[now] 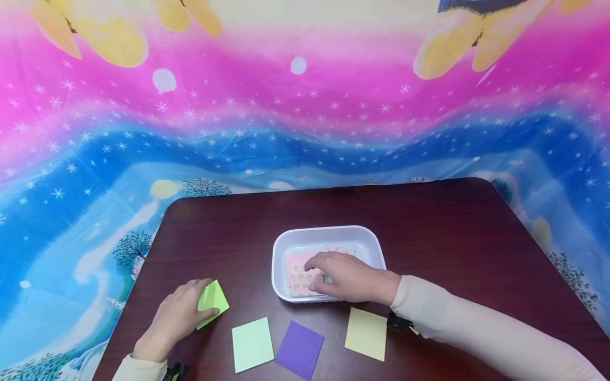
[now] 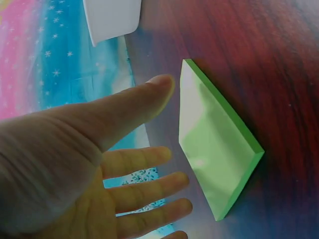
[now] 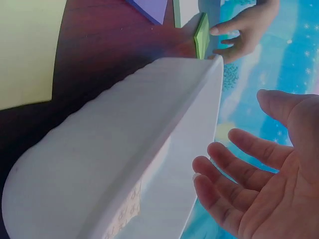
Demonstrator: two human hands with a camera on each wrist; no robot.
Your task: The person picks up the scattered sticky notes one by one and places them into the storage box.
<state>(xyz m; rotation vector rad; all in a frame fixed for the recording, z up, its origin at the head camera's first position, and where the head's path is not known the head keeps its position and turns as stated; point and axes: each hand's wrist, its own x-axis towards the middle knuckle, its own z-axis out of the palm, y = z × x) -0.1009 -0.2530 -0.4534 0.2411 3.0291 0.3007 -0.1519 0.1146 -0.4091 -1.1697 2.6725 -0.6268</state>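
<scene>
My left hand [image 1: 178,316] hovers at a bright green pad of square notes [image 1: 216,300], fingers and thumb extended. The left wrist view shows the pad [image 2: 217,142] lying on the table, with a gap between it and the thumb. Over a white plastic tub [image 1: 275,270] is my right hand [image 1: 350,278], its fingers loosely bent and holding nothing in the right wrist view. Pink printed paper or pads [image 1: 296,269] lie in the tub, partly covered by that hand. A small greenish patch under the right fingers is too hidden to identify.
Along the table's near side lie a pale green pad [image 1: 252,345], a purple pad [image 1: 300,349] and a pale yellow pad [image 1: 366,334]. The dark wooden table [image 1: 443,227] backs onto a colourful printed cloth [image 1: 295,116].
</scene>
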